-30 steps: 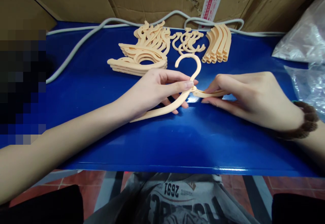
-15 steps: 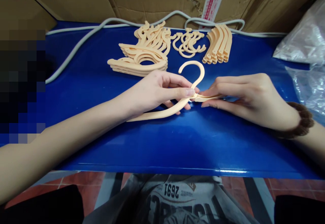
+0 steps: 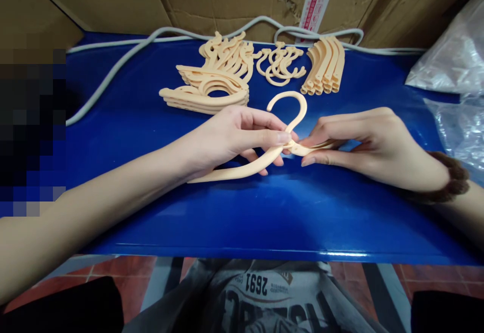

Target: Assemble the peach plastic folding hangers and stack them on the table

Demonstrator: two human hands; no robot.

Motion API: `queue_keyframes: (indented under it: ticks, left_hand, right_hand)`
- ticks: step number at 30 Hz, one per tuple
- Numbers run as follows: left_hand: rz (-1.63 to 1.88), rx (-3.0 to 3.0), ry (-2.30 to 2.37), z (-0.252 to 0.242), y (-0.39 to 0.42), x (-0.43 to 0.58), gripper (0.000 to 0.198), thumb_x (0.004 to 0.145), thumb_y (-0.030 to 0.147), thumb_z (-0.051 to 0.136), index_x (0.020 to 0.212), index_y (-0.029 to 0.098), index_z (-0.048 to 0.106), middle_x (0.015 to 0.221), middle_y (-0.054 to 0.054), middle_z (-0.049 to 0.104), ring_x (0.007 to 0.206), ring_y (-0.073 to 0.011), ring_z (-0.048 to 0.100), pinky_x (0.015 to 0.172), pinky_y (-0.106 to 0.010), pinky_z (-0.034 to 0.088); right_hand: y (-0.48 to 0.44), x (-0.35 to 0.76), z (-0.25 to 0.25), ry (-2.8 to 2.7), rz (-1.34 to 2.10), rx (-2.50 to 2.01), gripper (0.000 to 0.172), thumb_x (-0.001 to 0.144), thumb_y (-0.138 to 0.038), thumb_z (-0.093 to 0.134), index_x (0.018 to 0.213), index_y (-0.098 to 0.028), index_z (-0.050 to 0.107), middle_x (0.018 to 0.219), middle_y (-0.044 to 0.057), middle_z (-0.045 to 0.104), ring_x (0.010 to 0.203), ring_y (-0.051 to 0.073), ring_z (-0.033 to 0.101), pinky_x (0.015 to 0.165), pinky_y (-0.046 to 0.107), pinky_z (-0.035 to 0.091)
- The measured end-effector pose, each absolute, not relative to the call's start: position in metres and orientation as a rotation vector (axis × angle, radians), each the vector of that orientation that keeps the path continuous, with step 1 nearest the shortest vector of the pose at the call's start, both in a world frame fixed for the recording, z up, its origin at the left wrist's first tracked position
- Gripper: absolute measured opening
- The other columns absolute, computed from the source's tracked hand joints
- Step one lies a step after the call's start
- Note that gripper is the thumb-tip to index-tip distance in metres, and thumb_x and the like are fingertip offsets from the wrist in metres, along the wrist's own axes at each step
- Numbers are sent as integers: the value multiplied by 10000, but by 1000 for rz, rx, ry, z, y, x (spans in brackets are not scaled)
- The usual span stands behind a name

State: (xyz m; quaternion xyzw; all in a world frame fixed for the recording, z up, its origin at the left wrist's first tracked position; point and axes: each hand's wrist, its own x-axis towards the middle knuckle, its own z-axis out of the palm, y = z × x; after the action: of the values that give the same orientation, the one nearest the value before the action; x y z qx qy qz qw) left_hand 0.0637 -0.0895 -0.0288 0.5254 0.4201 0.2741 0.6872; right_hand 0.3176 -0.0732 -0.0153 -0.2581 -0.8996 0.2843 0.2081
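Above the blue table my left hand [image 3: 242,134] pinches the centre of a peach plastic hanger [image 3: 245,172], thumb on the joint below its hook [image 3: 298,106]. One curved arm of the hanger runs left under my wrist. My right hand [image 3: 363,146] has the other arm piece [image 3: 302,149] between thumb and fingers, its inner end at the joint under my left thumb. Whether that end is seated is too small to tell. My right palm hides the rest of the piece.
Behind my hands lie stacked hanger pieces [image 3: 206,100], a heap of loose hooks [image 3: 282,66] and a row of curved arm pieces [image 3: 325,68]. A grey cable [image 3: 109,78] loops along the back by cardboard boxes [image 3: 227,0]. Clear plastic bags [image 3: 449,51] rest at the right.
My right hand has turned the arm piece slightly, so more of its broad side shows near the joint. The hook has shifted a little to the right. My left hand keeps its grip.
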Motion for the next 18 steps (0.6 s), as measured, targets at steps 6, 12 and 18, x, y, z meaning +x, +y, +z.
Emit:
queue_keyframes:
  ticks: [6, 12, 18]
  left_hand:
    - [618, 1197, 940, -29, -88, 63, 68, 940, 189, 748, 937, 176, 815, 724, 21, 766, 586, -85, 718, 537, -120, 570]
    - [641, 1267, 977, -30, -89, 64, 66, 942, 201, 751, 903, 166, 791, 722, 24, 769, 587, -75, 707, 529, -113, 533]
    - [665, 1323, 1036, -32, -90, 66, 57, 909, 200, 761, 892, 157, 796, 691, 15, 761, 546, -76, 684, 505, -123, 494]
  right_hand:
    - [-72, 317, -18, -2480, 830, -708, 245, 1014, -432, 745, 1013, -202, 832, 916, -16, 818, 746, 111, 715, 682, 244, 508]
    - [-76, 314, -17, -2530, 753, -703, 249, 1026, -413, 731, 1030, -183, 828, 921, -1, 817, 732, 114, 707, 685, 247, 488]
    - [-74, 314, -19, -2619, 645, -707, 276, 1069, -402, 659, 1067, -177, 819, 954, 31, 808, 757, 142, 707, 700, 283, 464]
